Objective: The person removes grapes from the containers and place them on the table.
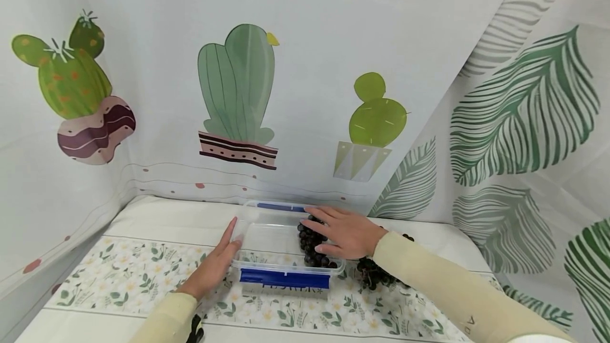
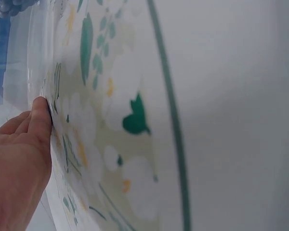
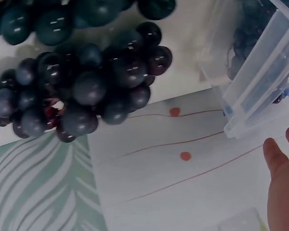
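Flower-banded white tabletop (image 1: 157, 274) beneath clear container (image 1: 284, 278) and dark grapes (image 1: 374, 275).

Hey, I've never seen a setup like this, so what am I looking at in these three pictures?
No machine here: a person is working bare-handed, wearing cameras. The wide picture comes from the head, looking forward and down; the other two come from the left and right wrists. On the flower-patterned cloth sits a clear box with blue clips. Dark grapes lie inside its right end, and loose bunches lie outside, to its right. The left hand is at the box's left end; the right hand is spread over the grapes inside. Neither hand visibly grips anything.
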Tool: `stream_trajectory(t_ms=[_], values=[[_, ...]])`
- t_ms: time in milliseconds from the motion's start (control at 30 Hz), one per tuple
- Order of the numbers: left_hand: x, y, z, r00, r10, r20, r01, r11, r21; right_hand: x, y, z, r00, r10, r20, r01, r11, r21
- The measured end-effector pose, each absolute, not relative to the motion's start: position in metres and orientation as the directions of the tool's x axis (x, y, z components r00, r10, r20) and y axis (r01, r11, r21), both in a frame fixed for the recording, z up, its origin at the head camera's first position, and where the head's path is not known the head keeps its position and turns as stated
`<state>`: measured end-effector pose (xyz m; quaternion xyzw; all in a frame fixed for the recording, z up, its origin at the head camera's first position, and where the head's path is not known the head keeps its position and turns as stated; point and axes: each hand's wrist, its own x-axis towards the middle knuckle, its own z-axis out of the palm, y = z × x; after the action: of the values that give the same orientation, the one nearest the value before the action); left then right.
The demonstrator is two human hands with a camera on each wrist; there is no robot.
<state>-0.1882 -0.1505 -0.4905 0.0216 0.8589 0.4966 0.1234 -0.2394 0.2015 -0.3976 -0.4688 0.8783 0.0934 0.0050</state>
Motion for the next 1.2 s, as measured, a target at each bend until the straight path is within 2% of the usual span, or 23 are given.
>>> stream_trajectory(t_ms=[367, 733, 933, 1200], values=[[-0.188, -0.152, -0.495, -0.968, 0.16, -0.195, -0.093, 0.492, 0.866, -0.247, 0.179, -0.405, -0.603, -0.761, -0.239, -0.797, 0.583, 0.157], [-0.187, -0.152, -0.493, -0.968, 0.175, -0.182, -0.078, 0.479, 0.874, -0.257, 0.162, -0.409, -0.672, -0.678, -0.299, -0.737, 0.651, 0.182], [-0.186, -0.151, -0.491, -0.969, 0.169, -0.182, -0.079, 0.485, 0.871, -0.262, 0.157, -0.414, -0.681, -0.656, -0.327, -0.726, 0.662, 0.184], [-0.184, -0.152, -0.488, -0.969, 0.172, -0.177, -0.073, 0.486, 0.871, -0.27, 0.151, -0.416, -0.69, -0.625, -0.367, -0.698, 0.708, 0.108]])
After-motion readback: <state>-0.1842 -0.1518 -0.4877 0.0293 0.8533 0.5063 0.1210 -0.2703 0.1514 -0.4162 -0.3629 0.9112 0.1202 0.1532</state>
